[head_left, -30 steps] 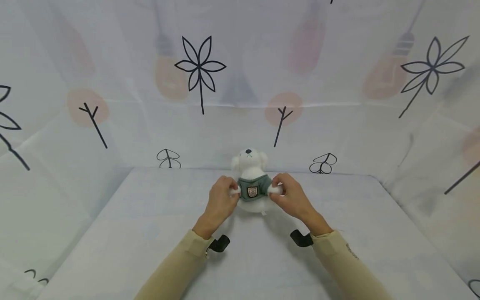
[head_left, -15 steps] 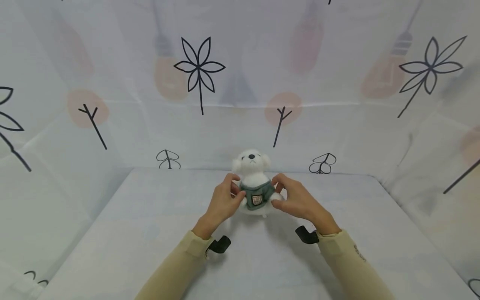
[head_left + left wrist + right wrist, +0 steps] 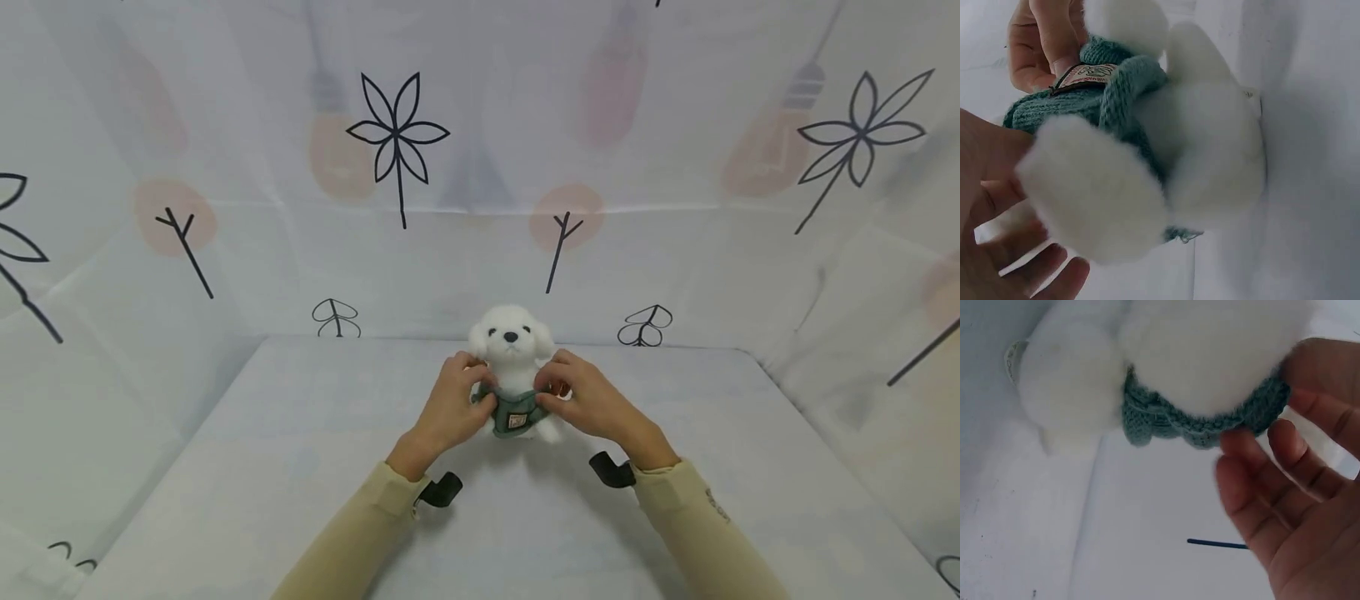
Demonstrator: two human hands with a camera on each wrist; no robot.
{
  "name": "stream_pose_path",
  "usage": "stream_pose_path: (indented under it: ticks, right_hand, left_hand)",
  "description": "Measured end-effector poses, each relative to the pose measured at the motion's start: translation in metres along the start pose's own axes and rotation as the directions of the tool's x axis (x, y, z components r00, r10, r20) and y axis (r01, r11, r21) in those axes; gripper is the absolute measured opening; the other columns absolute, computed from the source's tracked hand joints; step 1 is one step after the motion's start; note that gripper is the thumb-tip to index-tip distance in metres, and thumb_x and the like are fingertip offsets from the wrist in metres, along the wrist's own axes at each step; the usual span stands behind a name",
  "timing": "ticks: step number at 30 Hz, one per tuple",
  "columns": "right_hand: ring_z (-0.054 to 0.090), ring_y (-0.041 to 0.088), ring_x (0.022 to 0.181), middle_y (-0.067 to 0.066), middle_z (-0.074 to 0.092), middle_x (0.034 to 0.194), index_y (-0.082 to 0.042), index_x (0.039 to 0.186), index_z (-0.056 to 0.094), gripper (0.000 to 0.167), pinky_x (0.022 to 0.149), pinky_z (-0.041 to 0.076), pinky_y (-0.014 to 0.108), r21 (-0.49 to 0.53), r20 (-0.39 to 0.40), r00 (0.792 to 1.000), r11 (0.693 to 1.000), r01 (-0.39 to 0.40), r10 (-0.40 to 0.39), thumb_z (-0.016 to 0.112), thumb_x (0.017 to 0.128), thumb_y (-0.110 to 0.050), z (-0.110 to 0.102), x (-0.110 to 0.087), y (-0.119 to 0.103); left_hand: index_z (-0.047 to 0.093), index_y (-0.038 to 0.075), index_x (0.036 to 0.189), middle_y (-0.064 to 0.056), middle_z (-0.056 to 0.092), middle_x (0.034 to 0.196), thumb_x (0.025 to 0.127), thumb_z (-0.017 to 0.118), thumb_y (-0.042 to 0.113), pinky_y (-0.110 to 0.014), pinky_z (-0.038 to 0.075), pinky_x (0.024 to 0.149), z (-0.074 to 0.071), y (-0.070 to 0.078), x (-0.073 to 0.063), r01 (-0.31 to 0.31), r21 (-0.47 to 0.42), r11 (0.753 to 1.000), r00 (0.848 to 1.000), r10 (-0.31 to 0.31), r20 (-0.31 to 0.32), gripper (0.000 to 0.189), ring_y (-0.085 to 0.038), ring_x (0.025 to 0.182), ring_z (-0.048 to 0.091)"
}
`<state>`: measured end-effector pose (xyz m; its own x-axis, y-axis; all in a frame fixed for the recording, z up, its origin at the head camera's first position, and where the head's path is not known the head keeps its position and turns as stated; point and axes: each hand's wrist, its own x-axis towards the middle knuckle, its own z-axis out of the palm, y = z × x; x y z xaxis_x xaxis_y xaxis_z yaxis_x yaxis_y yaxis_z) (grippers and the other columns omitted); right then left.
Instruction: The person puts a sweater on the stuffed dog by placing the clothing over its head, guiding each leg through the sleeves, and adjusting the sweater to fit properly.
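A white plush dog (image 3: 512, 325) sits upright near the back of the table, facing me. A green knitted sweater (image 3: 510, 408) with a small badge lies low round its belly, its top edge below the chest. My left hand (image 3: 452, 404) pinches this edge at the left side, thumb in front. My right hand (image 3: 592, 402) pinches it on the right. In the left wrist view, a fluffy white limb hides part of the sweater (image 3: 1072, 103), and the left hand's other fingers are spread. The right wrist view shows the knit hem (image 3: 1197, 425) at the right hand's fingers (image 3: 1241, 487).
The table (image 3: 487, 533) wears a pale cloth. Behind it hangs a white curtain (image 3: 480, 258) printed with flowers and twigs, close to the dog's back. Black mounts (image 3: 440, 490) jut from both wrists.
Both hands have let go of the dog's front paws and taken the sweater's top edge. The sweater sits lower on the body, and the dog's head has tipped forward toward me.
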<state>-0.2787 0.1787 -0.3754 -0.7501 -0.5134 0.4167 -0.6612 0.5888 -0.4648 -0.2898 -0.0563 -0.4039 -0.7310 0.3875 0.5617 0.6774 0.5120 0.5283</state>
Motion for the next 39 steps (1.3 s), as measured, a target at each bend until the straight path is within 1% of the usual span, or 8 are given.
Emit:
stream_pose_path:
  ticks: [6, 10, 17, 19, 24, 30, 34, 39]
  right_hand:
    - [0.05, 0.009, 0.076, -0.007, 0.051, 0.09, -0.016, 0.089, 0.058, 0.013, 0.064, 0.046, 0.03, 0.02, 0.009, 0.998, 0.998, 0.067, -0.067, 0.063, 0.09, -0.004, 0.0002, -0.0003, -0.0006]
    - [0.048, 0.009, 0.07, -0.007, 0.051, 0.083, -0.015, 0.094, 0.055, 0.01, 0.062, 0.043, 0.026, 0.033, 0.005, 0.999, 0.999, 0.041, -0.042, 0.057, 0.095, -0.005, -0.0009, -0.0015, -0.0004]
    - [0.045, 0.01, 0.064, -0.004, 0.048, 0.076, -0.013, 0.098, 0.05, 0.005, 0.058, 0.041, 0.027, 0.043, 0.042, 0.999, 0.999, -0.022, 0.02, 0.047, 0.101, -0.012, 0.001, -0.0036, 0.0013]
    - [0.049, 0.01, 0.068, -0.005, 0.051, 0.079, -0.015, 0.099, 0.051, 0.0, 0.061, 0.043, 0.027, 0.057, 0.056, 0.998, 0.998, -0.039, 0.036, 0.051, 0.1, -0.015, 0.0016, -0.0041, 0.0009]
    - [0.054, 0.009, 0.075, -0.008, 0.057, 0.085, -0.019, 0.097, 0.055, 0.013, 0.068, 0.047, 0.028, 0.075, 0.062, 0.998, 0.997, -0.026, 0.022, 0.067, 0.091, -0.019, 0.0019, -0.0055, 0.0001]
    - [0.051, 0.01, 0.083, -0.01, 0.056, 0.088, -0.016, 0.091, 0.06, 0.007, 0.073, 0.044, 0.032, -0.01, -0.039, 0.994, 0.994, 0.106, -0.106, 0.066, 0.091, -0.013, 0.0036, -0.003, 0.0006]
    - [0.052, 0.009, 0.085, -0.008, 0.057, 0.091, -0.015, 0.093, 0.059, 0.009, 0.074, 0.046, 0.035, -0.031, -0.09, 0.987, 0.991, 0.13, -0.133, 0.064, 0.091, -0.008, 0.0042, -0.0022, -0.0004]
    - [0.053, 0.008, 0.085, -0.006, 0.056, 0.092, -0.013, 0.094, 0.059, 0.012, 0.072, 0.048, 0.032, -0.044, -0.15, 0.974, 0.985, 0.164, -0.169, 0.065, 0.089, -0.003, 0.0042, -0.0019, -0.0022]
  left_hand:
    - [0.058, 0.01, 0.093, -0.002, 0.058, 0.102, 0.088, 0.061, -0.002, -0.032, 0.051, 0.081, -0.0037, 0.0005, -0.0006, -0.052, -0.115, 0.992, 0.998, 0.056, 0.03, 0.014, -0.016, 0.098, 0.058]
    - [0.057, 0.01, 0.093, -0.001, 0.06, 0.102, 0.092, 0.059, 0.0, -0.03, 0.05, 0.084, -0.006, 0.0004, 0.0005, -0.053, -0.136, 0.989, 0.998, 0.058, 0.036, 0.01, -0.015, 0.099, 0.059]
    - [0.052, 0.011, 0.094, -0.004, 0.065, 0.098, 0.096, 0.053, 0.004, -0.038, 0.05, 0.089, -0.0067, 0.0027, -0.0004, -0.041, -0.111, 0.993, 0.999, 0.043, 0.015, 0.007, -0.022, 0.107, 0.063]
    - [0.052, 0.01, 0.095, -0.005, 0.065, 0.097, 0.095, 0.054, 0.004, -0.039, 0.049, 0.09, -0.0063, 0.0034, -0.0006, -0.052, -0.106, 0.993, 0.999, 0.053, 0.003, 0.007, -0.024, 0.107, 0.062]
    - [0.053, 0.006, 0.096, -0.007, 0.066, 0.097, 0.098, 0.053, 0.009, -0.039, 0.05, 0.089, -0.0046, 0.0049, -0.0014, -0.062, -0.085, 0.994, 0.998, 0.062, -0.011, 0.003, -0.024, 0.106, 0.063]
    - [0.052, 0.009, 0.098, -0.007, 0.067, 0.1, 0.097, 0.055, 0.007, -0.036, 0.051, 0.085, -0.0015, 0.0058, -0.0028, -0.055, -0.074, 0.996, 0.998, 0.053, -0.026, 0.003, -0.022, 0.105, 0.064]
    - [0.051, 0.01, 0.097, -0.007, 0.066, 0.098, 0.096, 0.055, 0.003, -0.034, 0.052, 0.082, 0.0005, 0.0063, -0.0033, -0.069, -0.087, 0.994, 0.997, 0.066, -0.039, 0.008, -0.022, 0.102, 0.065]
    - [0.053, 0.007, 0.096, -0.004, 0.063, 0.09, 0.097, 0.053, 0.006, -0.03, 0.051, 0.074, 0.0028, 0.0051, -0.0036, -0.065, -0.103, 0.993, 0.997, 0.06, -0.053, 0.002, -0.014, 0.087, 0.064]
